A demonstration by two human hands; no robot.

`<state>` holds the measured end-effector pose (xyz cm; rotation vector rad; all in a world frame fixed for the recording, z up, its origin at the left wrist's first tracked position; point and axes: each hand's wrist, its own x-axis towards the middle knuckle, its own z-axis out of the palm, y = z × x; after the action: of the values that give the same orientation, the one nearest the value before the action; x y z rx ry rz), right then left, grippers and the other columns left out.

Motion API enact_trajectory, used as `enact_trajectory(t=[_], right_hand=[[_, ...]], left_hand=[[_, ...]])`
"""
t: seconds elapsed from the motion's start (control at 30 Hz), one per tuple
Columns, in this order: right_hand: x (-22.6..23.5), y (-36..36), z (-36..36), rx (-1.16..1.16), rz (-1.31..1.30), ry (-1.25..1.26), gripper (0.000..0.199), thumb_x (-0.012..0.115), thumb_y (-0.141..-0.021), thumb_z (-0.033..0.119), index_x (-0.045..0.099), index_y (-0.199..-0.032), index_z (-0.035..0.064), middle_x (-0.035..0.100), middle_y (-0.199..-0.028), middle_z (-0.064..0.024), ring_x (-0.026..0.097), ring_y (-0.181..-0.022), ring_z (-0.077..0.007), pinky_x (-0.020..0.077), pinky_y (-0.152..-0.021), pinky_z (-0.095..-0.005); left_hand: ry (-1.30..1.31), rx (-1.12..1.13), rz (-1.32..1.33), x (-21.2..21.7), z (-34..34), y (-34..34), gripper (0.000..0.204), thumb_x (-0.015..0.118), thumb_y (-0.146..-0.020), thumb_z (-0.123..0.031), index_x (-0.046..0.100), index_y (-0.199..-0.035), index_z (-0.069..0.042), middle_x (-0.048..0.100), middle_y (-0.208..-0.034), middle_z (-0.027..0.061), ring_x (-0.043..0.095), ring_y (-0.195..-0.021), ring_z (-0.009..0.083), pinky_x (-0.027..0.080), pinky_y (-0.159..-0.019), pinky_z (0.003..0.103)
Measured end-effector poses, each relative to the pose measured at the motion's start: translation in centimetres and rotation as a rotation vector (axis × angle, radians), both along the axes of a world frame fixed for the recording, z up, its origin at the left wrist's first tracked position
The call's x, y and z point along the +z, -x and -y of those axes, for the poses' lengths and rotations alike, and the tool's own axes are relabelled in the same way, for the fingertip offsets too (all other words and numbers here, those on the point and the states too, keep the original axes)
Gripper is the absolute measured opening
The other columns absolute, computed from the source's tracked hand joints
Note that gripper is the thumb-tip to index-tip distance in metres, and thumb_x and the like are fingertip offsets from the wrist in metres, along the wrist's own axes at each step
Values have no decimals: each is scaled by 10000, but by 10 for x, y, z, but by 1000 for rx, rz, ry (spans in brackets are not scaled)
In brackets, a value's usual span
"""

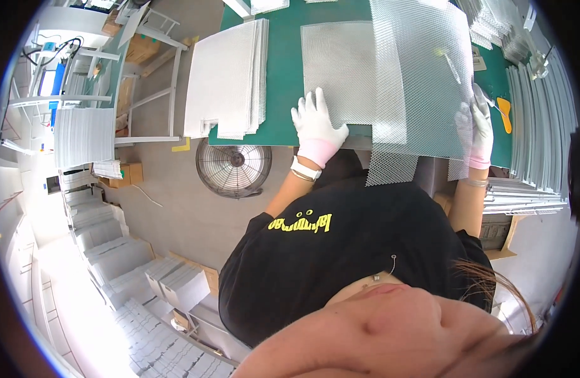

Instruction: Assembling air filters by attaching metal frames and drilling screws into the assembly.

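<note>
Grey mesh [348,66], left hand [319,126] spread at edge, right hand [482,126] partly hidden, grip unclear

Large translucent mesh sheet [438,82], overlapping smaller grey mesh panel [337,63]

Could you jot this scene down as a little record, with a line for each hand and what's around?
Work surface: flat green tabletop
Left hand: white-gloved, fingers spread over the lower-left corner of a grey rectangular mesh sheet
Right hand: white-gloved, at the right edge of a large translucent mesh sheet; exact grip unclear
Overlap: translucent sheet across the grey sheet's right part
Table left: stacked white rectangular sheets
Table right: flat yellow tool
Floor: round grey caged fan
</note>
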<state>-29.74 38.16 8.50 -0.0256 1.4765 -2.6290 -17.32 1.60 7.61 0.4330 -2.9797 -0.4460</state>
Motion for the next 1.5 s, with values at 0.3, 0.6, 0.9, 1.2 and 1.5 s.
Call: enact_trajectory(t=[0.3, 0.6, 0.9, 1.2, 1.5], right_hand=[[17, -10, 8, -128, 35, 50, 501, 580, -983, 67, 478, -1467, -10, 555, -1446, -119, 537, -1301, -193, 406, -1126, -309], [10, -11, 7, -212, 73, 137, 482, 593, -977, 86, 517, -1446, 5, 539, -1467, -126, 506, -1347, -228, 364, -1181, -356], [-2, -5, 27, -5, 32, 125, 506, 570, -960, 66, 502, -1455, -15, 550, -1455, -131, 520, -1314, -214, 356, -1162, -332], [12, 10, 92, 118, -1, -32, 499, 554, -988, 31, 452, -1472, -29, 543, -1437, -139, 633, -1000, -106, 545, -879, -243], [-3, 10, 104, 187, -45, 64, 521, 571, -995, 38, 409, -1482, -51, 552, -1410, -168, 626, -934, -112, 554, -838, -259]], left_hand=[[-372, -95, -185, 0, 52, -3, 1156, 896, -632, -252, 251, -1545, 38, 214, -1567, 336, 313, -1437, 466, 335, -1179, 469], [-1399, 116, -614, 76, 88, -30, 1052, 871, -751, -221, 254, -1579, -24, 299, -1585, 228, 326, -1461, 351, 323, -1179, 485], [-720, 50, -768, 122, 234, -138, 883, 832, -797, -189, 373, -1538, -46, 387, -1575, 160, 374, -1454, 332, 225, -1233, 460], [114, -69, -121, 68, 287, -115, 649, 738, -766, -126, 568, -1388, -52, 504, -1491, 180, 429, -1408, 401, 320, -1178, 493], [100, -476, -60, -12, 34, -7, 564, 570, -952, -303, 481, -1429, -15, 431, -1518, 229, 357, -1435, 416, 230, -1215, 516]])
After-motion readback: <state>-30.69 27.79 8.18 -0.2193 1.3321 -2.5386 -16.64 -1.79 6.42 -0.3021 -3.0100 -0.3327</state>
